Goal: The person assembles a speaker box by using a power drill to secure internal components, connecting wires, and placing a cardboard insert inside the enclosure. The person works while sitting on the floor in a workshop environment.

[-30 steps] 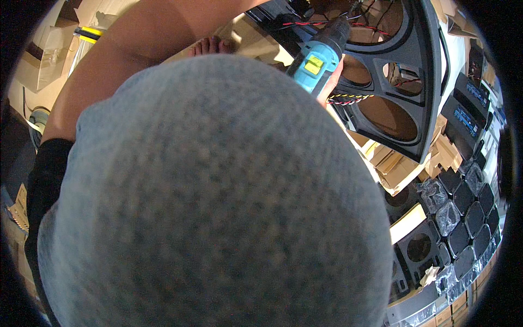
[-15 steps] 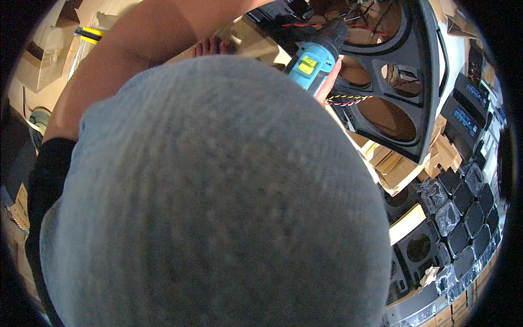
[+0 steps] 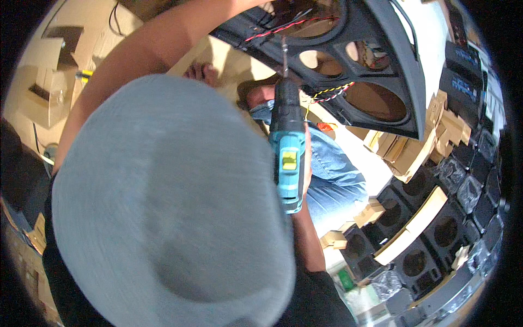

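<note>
My right hand [image 3: 308, 155], partly hidden behind the tool, grips a teal and black cordless drill [image 3: 289, 144]. Its long bit [image 3: 284, 57] points up the view toward a black speaker cabinet [image 3: 376, 71] with several round openings. The bit's tip lies near the cabinet's left edge; whether it touches cannot be made out. Red and black wires [image 3: 289, 28] cross the top opening. Yellow, white and red wires [image 3: 332, 92] hang beside a lower opening. My left arm [image 3: 147, 43] reaches over the top toward the cabinet, with its hand beyond the picture's edge.
A grey fabric cap [image 3: 174, 191] blocks the lower middle. Jeans-clad legs [image 3: 335, 174] lie beside the drill. Cardboard pieces [image 3: 408, 155], a curved pale strip [image 3: 411, 226] and several black speaker boxes [image 3: 447, 231] fill the right. An open cardboard box [image 3: 46, 95] stands left.
The drill has come away from the cabinet's upper opening, back toward me, and now points straight up the view. Its bit shows fully. The cap and view have shifted, uncovering legs and boxes.
</note>
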The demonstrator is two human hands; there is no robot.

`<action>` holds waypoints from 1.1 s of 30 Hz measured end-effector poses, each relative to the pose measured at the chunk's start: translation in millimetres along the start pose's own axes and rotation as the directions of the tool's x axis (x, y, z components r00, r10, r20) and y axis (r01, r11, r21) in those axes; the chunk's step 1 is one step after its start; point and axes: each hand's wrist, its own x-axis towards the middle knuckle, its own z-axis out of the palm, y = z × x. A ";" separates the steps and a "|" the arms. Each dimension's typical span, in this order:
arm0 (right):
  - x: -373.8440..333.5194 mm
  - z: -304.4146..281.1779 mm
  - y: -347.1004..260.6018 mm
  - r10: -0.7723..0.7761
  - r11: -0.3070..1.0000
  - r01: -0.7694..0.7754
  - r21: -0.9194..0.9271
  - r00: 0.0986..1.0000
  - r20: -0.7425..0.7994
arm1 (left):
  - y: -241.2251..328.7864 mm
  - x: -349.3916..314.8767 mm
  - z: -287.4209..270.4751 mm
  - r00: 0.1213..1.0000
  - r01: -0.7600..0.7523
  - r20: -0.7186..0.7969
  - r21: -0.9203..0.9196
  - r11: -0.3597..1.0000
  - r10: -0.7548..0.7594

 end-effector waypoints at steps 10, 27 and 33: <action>-31.7 -43.2 45.6 -0.628 0.714 0.682 -0.161 0.725 0.283 | 12.7 -68.1 -97.1 0.972 0.234 0.122 -0.593 0.771 -0.202; -58.4 -77.3 65.6 -0.873 0.420 0.907 -0.031 0.395 -0.287 | 219.8 45.5 -154.7 0.254 -0.435 0.562 -0.661 0.611 0.788; -60.4 -101.7 65.5 -0.864 0.404 0.915 0.007 0.385 -0.325 | 296.5 -11.2 -18.1 0.422 -0.641 0.417 -0.491 0.590 0.805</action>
